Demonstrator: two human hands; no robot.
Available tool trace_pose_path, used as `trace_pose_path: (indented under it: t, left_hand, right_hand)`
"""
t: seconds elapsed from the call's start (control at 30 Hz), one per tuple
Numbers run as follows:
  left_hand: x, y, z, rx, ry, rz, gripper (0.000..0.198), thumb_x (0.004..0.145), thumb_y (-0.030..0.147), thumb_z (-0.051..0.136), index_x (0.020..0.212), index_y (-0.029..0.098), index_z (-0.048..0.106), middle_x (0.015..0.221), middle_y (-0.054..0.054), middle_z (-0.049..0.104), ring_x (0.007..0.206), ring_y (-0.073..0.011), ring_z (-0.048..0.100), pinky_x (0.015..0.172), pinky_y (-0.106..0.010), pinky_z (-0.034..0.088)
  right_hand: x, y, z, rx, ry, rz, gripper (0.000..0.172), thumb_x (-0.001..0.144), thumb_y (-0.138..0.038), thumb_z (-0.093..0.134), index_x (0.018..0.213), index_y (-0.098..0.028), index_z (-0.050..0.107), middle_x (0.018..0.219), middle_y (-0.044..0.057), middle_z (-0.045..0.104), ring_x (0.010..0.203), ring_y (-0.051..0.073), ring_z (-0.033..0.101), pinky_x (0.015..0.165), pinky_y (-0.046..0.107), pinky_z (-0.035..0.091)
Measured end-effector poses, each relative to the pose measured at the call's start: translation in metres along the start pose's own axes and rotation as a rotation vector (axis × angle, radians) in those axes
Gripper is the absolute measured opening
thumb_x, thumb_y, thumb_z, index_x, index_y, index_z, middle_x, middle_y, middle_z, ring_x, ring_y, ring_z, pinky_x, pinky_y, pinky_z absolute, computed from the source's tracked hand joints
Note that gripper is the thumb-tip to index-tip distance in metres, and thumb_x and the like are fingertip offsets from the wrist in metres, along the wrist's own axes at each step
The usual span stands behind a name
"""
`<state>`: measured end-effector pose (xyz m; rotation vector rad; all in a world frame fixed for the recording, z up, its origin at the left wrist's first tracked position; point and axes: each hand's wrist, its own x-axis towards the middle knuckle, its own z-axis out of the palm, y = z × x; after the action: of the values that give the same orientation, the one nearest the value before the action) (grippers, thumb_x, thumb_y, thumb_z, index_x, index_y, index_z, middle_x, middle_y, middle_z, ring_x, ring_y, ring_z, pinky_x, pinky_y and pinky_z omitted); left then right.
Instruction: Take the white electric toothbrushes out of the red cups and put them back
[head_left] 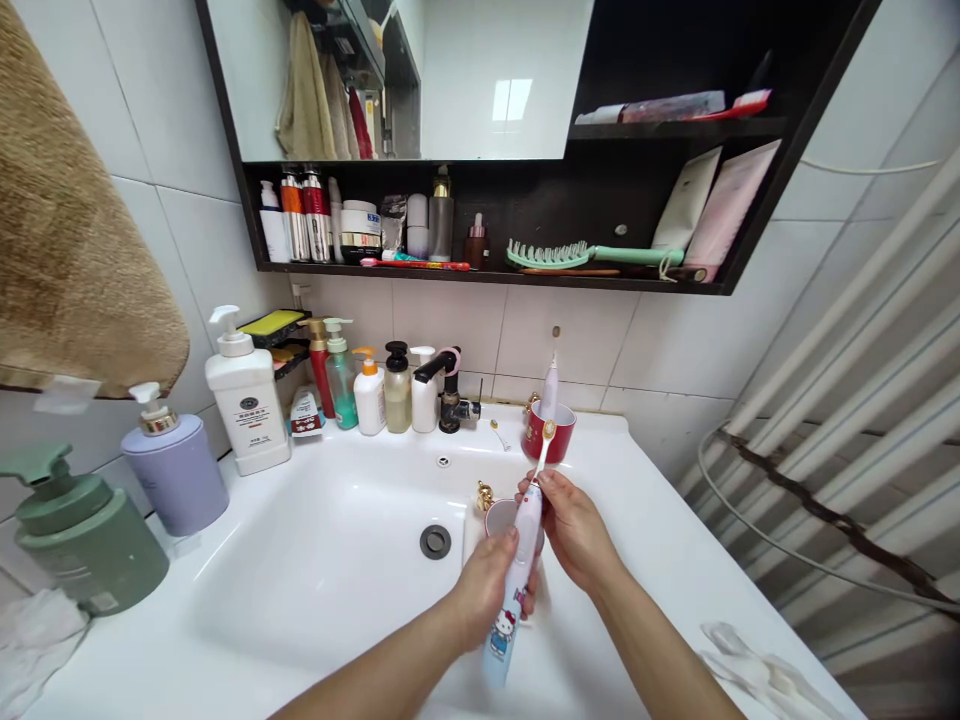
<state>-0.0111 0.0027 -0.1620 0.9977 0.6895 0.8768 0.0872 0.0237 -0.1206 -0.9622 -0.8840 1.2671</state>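
An electric toothbrush with a pink-and-blue cartoon handle is held upright-leaning over the right side of the white sink. My left hand wraps round its handle. My right hand pinches the base of the white brush head, where it meets the handle. Behind the hands, a cup with a gold ornament is partly hidden. Farther back, a red cup holds a second pink electric toothbrush.
Pump bottles line the sink's back edge, left of the black faucet. Larger bottles stand at the left. A dark shelf cabinet hangs above. White cloth lies at the right, near pipes.
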Motion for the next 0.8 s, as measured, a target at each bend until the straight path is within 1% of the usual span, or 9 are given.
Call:
trace_pose_path:
  t: [0.07,0.13,0.27,0.4,0.47,0.53,0.63,0.7,0.8]
  left_hand:
    - [-0.001,0.000,0.001,0.114,0.043,0.073,0.040,0.063,0.055,0.032,0.062,0.015,0.038,0.047,0.004,0.041,0.034,-0.0041,0.037,0.036,-0.018,0.025]
    - [-0.002,0.001,0.002,0.172,0.062,0.104,0.039,0.063,0.054,0.034,0.061,0.016,0.037,0.047,0.004,0.041,0.034,-0.0039,0.037,0.036,-0.017,0.025]
    - [-0.004,0.000,0.005,0.088,-0.006,0.015,0.043,0.064,0.057,0.025,0.063,0.016,0.036,0.045,0.004,0.040,0.032,-0.0041,0.035,0.034,-0.018,0.026]
    - [-0.003,-0.005,0.005,0.145,0.055,0.067,0.039,0.063,0.055,0.032,0.063,0.016,0.035,0.047,0.005,0.040,0.033,-0.0033,0.036,0.034,-0.017,0.025]
    - [-0.003,-0.007,0.004,0.135,0.068,0.061,0.039,0.062,0.055,0.033,0.063,0.016,0.035,0.048,0.005,0.041,0.033,-0.0033,0.036,0.035,-0.017,0.026]
    - [-0.003,-0.009,0.004,0.085,0.025,0.018,0.039,0.063,0.055,0.031,0.063,0.016,0.035,0.048,0.005,0.041,0.033,-0.0037,0.037,0.035,-0.017,0.027]
    - [-0.004,-0.010,0.005,0.046,-0.043,-0.040,0.039,0.062,0.054,0.033,0.064,0.016,0.035,0.048,0.004,0.043,0.032,-0.0042,0.037,0.034,-0.017,0.026]
    - [-0.003,-0.009,0.005,0.013,0.000,-0.049,0.040,0.060,0.056,0.035,0.064,0.016,0.036,0.048,0.005,0.042,0.032,-0.0039,0.036,0.034,-0.017,0.025]
    - [0.001,-0.005,0.003,-0.070,0.188,-0.044,0.044,0.059,0.058,0.032,0.063,0.015,0.038,0.047,0.005,0.041,0.033,-0.0037,0.035,0.036,-0.018,0.025]
  right_hand:
    - [0.000,0.003,0.001,-0.019,0.043,-0.033,0.020,0.059,-0.035,0.052,0.066,-0.018,0.048,0.057,-0.002,0.054,0.054,0.010,0.049,0.054,0.023,0.038]
    - [0.000,0.005,0.001,-0.012,0.059,-0.049,0.019,0.060,-0.035,0.051,0.066,-0.018,0.047,0.056,-0.003,0.053,0.054,0.011,0.050,0.053,0.024,0.039]
    - [-0.002,0.004,0.001,0.093,0.083,-0.020,0.015,0.059,-0.031,0.052,0.063,-0.019,0.046,0.054,-0.005,0.051,0.050,0.009,0.049,0.054,0.023,0.040]
    - [-0.002,0.002,0.001,0.129,0.016,0.022,0.015,0.060,-0.031,0.052,0.065,-0.018,0.046,0.055,-0.004,0.051,0.052,0.009,0.050,0.056,0.024,0.041]
    - [0.000,0.002,0.000,0.115,-0.006,0.039,0.016,0.060,-0.032,0.052,0.066,-0.018,0.047,0.058,-0.003,0.053,0.054,0.010,0.051,0.056,0.025,0.041]
    - [0.002,0.001,-0.004,0.106,0.036,0.018,0.017,0.059,-0.032,0.053,0.066,-0.017,0.048,0.061,-0.002,0.053,0.055,0.009,0.051,0.056,0.024,0.042]
    - [0.008,-0.003,-0.017,0.078,0.180,-0.088,0.017,0.057,-0.032,0.054,0.063,-0.017,0.049,0.058,-0.003,0.050,0.052,0.007,0.048,0.051,0.020,0.042]
    - [0.012,-0.006,-0.024,-0.012,0.243,-0.132,0.018,0.056,-0.032,0.054,0.063,-0.017,0.050,0.055,-0.004,0.048,0.048,0.006,0.046,0.047,0.020,0.041]
    - [0.023,-0.004,-0.024,-0.341,0.219,-0.090,0.018,0.058,-0.030,0.052,0.069,-0.017,0.049,0.054,-0.003,0.049,0.045,0.007,0.046,0.045,0.022,0.042]
